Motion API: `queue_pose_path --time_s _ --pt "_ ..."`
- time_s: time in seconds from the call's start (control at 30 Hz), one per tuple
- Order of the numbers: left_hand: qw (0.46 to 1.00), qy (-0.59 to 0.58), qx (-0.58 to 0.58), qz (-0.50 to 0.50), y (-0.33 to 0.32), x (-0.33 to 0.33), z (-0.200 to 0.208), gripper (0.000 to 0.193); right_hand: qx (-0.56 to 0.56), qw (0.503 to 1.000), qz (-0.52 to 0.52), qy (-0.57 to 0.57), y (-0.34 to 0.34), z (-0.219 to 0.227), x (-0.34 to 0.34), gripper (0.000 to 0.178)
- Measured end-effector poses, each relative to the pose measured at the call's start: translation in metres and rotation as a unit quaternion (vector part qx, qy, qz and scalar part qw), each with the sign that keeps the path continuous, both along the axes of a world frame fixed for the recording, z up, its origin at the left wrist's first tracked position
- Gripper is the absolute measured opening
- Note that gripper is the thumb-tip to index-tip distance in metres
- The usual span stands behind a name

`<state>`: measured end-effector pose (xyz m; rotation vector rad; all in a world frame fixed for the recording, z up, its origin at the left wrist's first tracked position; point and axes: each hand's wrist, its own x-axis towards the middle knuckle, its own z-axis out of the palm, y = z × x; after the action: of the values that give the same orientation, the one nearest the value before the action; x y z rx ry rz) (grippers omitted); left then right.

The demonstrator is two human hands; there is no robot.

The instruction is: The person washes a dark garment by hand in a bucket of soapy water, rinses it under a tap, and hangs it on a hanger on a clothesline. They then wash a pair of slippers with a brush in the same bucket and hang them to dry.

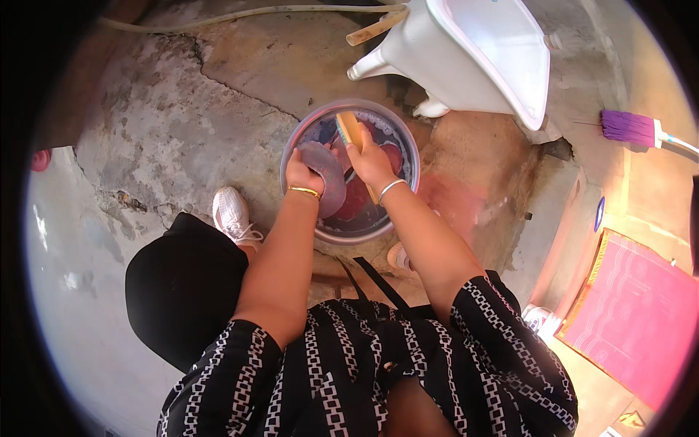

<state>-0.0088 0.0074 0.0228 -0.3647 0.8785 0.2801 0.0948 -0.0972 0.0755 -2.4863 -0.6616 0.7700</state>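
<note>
Black-clad, reaching over the basin (413, 149): gripping mauve pad (332, 182) in left hand (300, 173), yellow brush (349, 127) in right hand (373, 160). Just left of the basin, white shoe (232, 209); well right, purple broom (628, 128); well beyond, pale hose (240, 14).

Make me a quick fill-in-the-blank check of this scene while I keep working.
1. The right hand grips a bristled ____.
2. The left hand holds a flat greyish piece over the round ____.
3. The bracelet on the right wrist is ____-coloured.
4. The bristles of the broom at far right are ____.

Missing words: brush; basin; silver; purple.
</note>
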Motion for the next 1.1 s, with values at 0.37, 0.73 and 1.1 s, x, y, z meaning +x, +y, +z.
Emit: queue_pose_path --time_s 0.37,0.73,1.1 --pt "0.993 0.009 0.076 -0.095 0.014 -0.006 -0.003 0.053 -0.119 0.993 -0.003 0.018 0.002 -0.075 0.003 0.059" --pt "0.987 -0.087 0.100 -0.088 -0.022 0.015 0.014 0.047 0.036 0.996 -0.005 0.077 -0.037 0.060 -0.038 0.061" --pt "0.976 -0.156 0.094 -0.121 -0.049 0.024 0.052 0.059 -0.014 0.998 -0.052 0.033 -0.030 0.087 -0.015 0.061"
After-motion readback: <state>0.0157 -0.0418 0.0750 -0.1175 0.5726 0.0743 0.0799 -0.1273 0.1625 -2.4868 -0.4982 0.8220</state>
